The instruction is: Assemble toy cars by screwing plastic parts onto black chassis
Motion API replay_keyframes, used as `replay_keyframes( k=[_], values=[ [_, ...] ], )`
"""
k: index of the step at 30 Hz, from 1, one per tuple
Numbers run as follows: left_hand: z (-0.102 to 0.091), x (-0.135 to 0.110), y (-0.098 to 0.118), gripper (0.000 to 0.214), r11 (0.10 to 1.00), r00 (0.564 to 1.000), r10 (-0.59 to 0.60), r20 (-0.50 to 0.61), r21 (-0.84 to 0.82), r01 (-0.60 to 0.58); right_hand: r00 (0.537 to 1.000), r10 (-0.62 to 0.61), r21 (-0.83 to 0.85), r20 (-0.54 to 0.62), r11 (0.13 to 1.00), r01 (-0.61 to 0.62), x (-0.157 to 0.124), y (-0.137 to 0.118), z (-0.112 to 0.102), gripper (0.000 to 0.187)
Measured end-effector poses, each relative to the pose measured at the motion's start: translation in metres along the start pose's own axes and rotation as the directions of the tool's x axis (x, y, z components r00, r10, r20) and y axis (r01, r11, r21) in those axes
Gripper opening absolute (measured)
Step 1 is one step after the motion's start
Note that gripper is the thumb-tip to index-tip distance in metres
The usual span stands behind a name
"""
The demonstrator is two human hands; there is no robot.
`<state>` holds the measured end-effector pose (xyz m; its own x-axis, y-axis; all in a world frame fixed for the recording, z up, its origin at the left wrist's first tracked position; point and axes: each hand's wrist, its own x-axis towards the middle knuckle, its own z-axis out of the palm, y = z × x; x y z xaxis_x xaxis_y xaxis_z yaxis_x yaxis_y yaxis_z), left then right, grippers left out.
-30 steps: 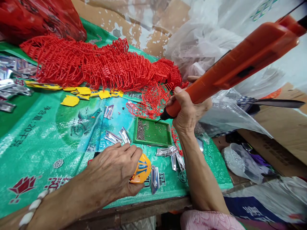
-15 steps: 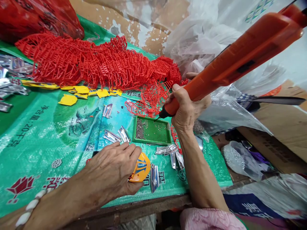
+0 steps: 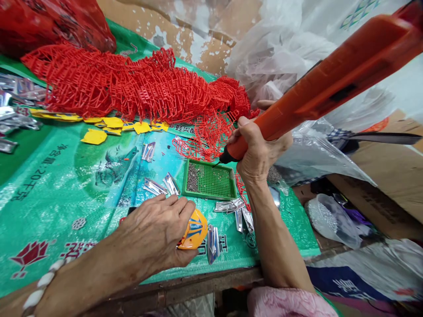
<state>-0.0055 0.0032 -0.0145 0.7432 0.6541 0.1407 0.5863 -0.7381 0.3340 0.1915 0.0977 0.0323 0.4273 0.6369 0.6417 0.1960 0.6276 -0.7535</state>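
My right hand [image 3: 259, 149] is wrapped round a red electric screwdriver [image 3: 317, 90], which slants down to the left. Its thin bit points into a green screw tray [image 3: 218, 180], where small screws [image 3: 193, 178] are heaped at the left end. Lower down, my left hand [image 3: 161, 229] grips a yellow-orange plastic toy car body [image 3: 194, 231] against the mat; the fingers and palm cover most of it. Beside it lies a shiny silver-and-blue piece [image 3: 213, 244]. More silver pieces [image 3: 229, 205] lie just below the tray, and a few [image 3: 155, 186] lie to its left.
A long heap of red plastic frames [image 3: 132, 86] runs along the back, with yellow panels [image 3: 94, 136] in front. Clear plastic bags [image 3: 264, 53] crowd the back right. A clear tub [image 3: 330, 220] sits at the right, past the edge of the green mat [image 3: 59, 189].
The back end of the screwdriver has tilted slightly, while its tip stays over the tray. My left hand stays in place on the car body.
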Motion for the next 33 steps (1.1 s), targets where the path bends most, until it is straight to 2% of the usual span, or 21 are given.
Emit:
replay_keyframes(
  k=[5, 10, 15, 19, 23, 33],
  values=[
    [-0.004, 0.0004, 0.0015, 0.02, 0.999, 0.999, -0.031, 0.041, -0.02, 0.032, 1.0, -0.008, 0.009, 0.004, 1.0, 0.007, 0.0001, 0.0009, -0.0008, 0.033],
    [-0.0004, 0.0008, -0.0013, 0.024, 1.0, 1.0, 0.02, -0.005, -0.006, -0.02, 1.0, -0.006, -0.012, 0.001, 1.0, 0.006, 0.0012, 0.0006, -0.0004, 0.031],
    [0.0003, 0.001, -0.0022, 0.025, 0.999, 0.999, 0.037, -0.001, 0.012, -0.037, 1.0, 0.02, 0.041, -0.007, 0.999, -0.02, 0.0026, -0.0008, 0.0012, 0.035],
    [-0.0002, 0.0004, -0.0021, 0.024, 0.999, 0.999, 0.036, -0.001, 0.011, -0.036, 0.999, 0.043, 0.001, -0.022, 0.999, -0.043, 0.0026, -0.0008, 0.0007, 0.039],
    [0.0003, 0.0004, -0.0028, 0.023, 0.999, 0.999, 0.049, -0.005, 0.01, -0.049, 0.998, 0.066, -0.037, -0.007, 0.997, -0.066, 0.0012, -0.0001, -0.0004, 0.035],
    [0.0029, 0.0002, -0.0029, 0.023, 1.0, 1.0, 0.016, -0.013, 0.019, -0.016, 0.996, 0.079, -0.005, 0.034, 0.997, -0.078, -0.0018, -0.0077, 0.0005, 0.037]
  ],
)
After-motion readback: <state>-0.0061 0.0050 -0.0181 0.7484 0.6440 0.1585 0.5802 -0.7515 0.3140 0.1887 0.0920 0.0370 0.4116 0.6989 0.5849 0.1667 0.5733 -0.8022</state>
